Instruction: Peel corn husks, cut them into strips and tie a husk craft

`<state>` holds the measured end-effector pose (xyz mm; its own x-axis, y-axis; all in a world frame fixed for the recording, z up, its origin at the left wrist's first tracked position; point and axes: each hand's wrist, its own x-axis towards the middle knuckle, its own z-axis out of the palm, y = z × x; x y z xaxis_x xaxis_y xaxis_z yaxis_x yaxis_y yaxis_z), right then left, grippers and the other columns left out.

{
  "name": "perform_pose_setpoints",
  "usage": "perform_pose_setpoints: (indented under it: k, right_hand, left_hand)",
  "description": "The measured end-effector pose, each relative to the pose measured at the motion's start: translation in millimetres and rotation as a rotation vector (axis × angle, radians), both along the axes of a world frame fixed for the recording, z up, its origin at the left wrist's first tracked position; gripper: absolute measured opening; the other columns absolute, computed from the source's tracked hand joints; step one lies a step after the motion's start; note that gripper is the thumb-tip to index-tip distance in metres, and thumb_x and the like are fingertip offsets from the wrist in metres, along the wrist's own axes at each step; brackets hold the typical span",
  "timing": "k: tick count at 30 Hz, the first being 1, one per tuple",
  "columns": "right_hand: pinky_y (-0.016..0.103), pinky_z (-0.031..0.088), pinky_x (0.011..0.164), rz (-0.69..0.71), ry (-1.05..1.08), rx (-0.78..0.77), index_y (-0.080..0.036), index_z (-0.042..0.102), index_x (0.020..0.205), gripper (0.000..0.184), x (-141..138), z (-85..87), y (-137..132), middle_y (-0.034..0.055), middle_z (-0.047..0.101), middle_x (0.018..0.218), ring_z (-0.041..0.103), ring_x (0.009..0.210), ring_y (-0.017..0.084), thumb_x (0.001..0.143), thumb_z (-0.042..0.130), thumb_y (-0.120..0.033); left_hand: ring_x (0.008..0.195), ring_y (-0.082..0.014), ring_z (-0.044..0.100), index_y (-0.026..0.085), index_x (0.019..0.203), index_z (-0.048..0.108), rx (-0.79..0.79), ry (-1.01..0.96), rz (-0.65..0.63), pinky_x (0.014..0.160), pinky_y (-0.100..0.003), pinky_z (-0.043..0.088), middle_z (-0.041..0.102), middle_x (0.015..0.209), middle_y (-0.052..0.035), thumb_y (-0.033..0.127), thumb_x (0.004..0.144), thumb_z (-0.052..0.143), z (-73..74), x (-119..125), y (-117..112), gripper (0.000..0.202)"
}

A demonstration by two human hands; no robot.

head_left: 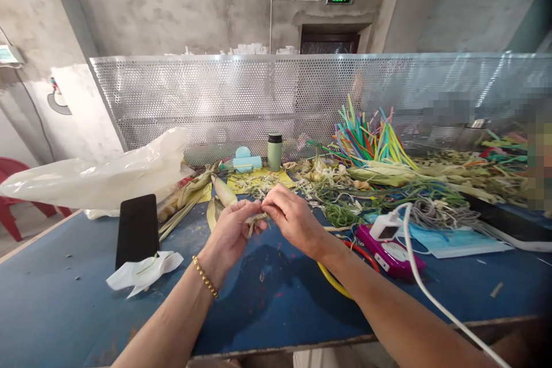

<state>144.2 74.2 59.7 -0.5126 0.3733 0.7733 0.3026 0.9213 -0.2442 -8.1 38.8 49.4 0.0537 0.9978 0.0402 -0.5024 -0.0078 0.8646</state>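
Over the middle of the blue table, my left hand (235,229) and my right hand (293,218) meet with fingertips pressed together. Between them is a small pale strip of dried corn husk (257,218), mostly hidden by the fingers. The left fingers are closed around the strip, and a gold bead bracelet is on that wrist. My right thumb and forefinger pinch at its upper end. Just behind the left hand lie larger pale husk leaves (224,191). Scraps of husk (263,184) are scattered on a yellow sheet beyond the hands.
A black phone (137,230) and crumpled white paper (144,273) lie left, near a plastic bag (103,167). A green bottle (275,152) stands behind. To the right are coloured pipe cleaners (371,135), a purple power strip (390,253) with a white cable, and a blue mask (457,240).
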Motion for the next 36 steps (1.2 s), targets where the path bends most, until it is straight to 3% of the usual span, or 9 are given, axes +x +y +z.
perform_pose_setpoints:
  k: [8, 15, 19, 24, 29, 33, 36]
  right_hand:
    - [0.028, 0.042, 0.071, -0.115, 0.068, -0.025, -0.019, 0.053, 0.079, 0.016, -1.6, -0.9, 0.6, 0.0041, 0.055, 0.081, 0.053, 0.077, 0.017, 0.094, 0.05, -0.014]
    - [0.027, 0.042, 0.072, -0.104, 0.14, -0.135, -0.019, 0.057, 0.078, 0.017, 0.8, 5.5, -4.6, 0.0035, 0.057, 0.079, 0.054, 0.077, 0.016, 0.094, 0.05, -0.014]
    - [0.027, 0.042, 0.072, -0.087, 0.135, -0.136, -0.019, 0.056, 0.075, 0.02, 0.7, 6.8, -6.3, 0.0029, 0.057, 0.078, 0.054, 0.077, 0.016, 0.094, 0.051, -0.017]
    - [0.027, 0.042, 0.073, -0.063, 0.056, -0.069, -0.018, 0.057, 0.077, 0.018, 5.6, 11.1, -5.6, 0.0031, 0.056, 0.081, 0.052, 0.077, 0.014, 0.094, 0.052, -0.016]
    - [0.027, 0.04, 0.074, -0.072, -0.037, 0.004, -0.017, 0.062, 0.078, 0.015, 12.2, 16.0, -2.3, 0.0019, 0.059, 0.077, 0.054, 0.076, 0.014, 0.092, 0.058, -0.018]
    - [0.024, 0.042, 0.069, -0.053, -0.001, -0.098, -0.017, 0.062, 0.08, 0.011, 12.0, 15.1, -3.2, 0.0018, 0.062, 0.077, 0.056, 0.073, 0.013, 0.091, 0.059, -0.015]
    - [0.024, 0.044, 0.07, -0.039, -0.004, -0.137, -0.017, 0.059, 0.093, 0.009, 10.2, 13.5, -5.5, 0.0031, 0.065, 0.085, 0.059, 0.076, 0.013, 0.09, 0.054, -0.01]
  left_hand:
    - [0.044, -0.0046, 0.05, 0.013, 0.065, 0.059, 0.079, -0.013, 0.032, 0.047, -0.019, 0.038, 0.061, 0.061, 0.0027, 0.024, 0.06, 0.084, 5.6, 2.5, -2.8, 0.028]
    - [0.05, -0.0068, 0.056, 0.013, 0.064, 0.057, 0.184, 0.027, 0.001, 0.053, -0.022, 0.043, 0.071, 0.082, -0.0036, 0.029, 0.067, 0.082, 6.4, 2.6, -5.2, 0.029]
    - [0.056, -0.01, 0.059, 0.013, 0.068, 0.061, 0.219, 0.082, -0.011, 0.058, -0.023, 0.045, 0.07, 0.076, -0.0039, 0.031, 0.072, 0.078, 6.3, 3.4, -6.8, 0.025]
    - [0.056, -0.0079, 0.054, 0.011, 0.07, 0.065, 0.203, 0.121, -0.025, 0.055, -0.021, 0.04, 0.068, 0.074, -0.005, 0.034, 0.075, 0.076, 4.1, -0.1, -5.5, 0.025]
    - [0.055, -0.0056, 0.048, 0.011, 0.072, 0.068, 0.18, 0.174, 0.023, 0.053, -0.019, 0.035, 0.064, 0.067, -0.002, 0.03, 0.066, 0.083, 1.2, -1.7, -1.7, 0.025]
    - [0.053, -0.0049, 0.045, 0.011, 0.074, 0.069, 0.147, 0.213, 0.037, 0.051, -0.019, 0.032, 0.059, 0.063, 0.0009, 0.028, 0.056, 0.088, 0.0, 0.7, -0.7, 0.031]
    - [0.054, -0.0057, 0.046, 0.011, 0.076, 0.069, 0.126, 0.258, 0.04, 0.052, -0.019, 0.033, 0.061, 0.064, -0.0004, 0.03, 0.055, 0.088, -1.6, 1.8, -1.0, 0.034]
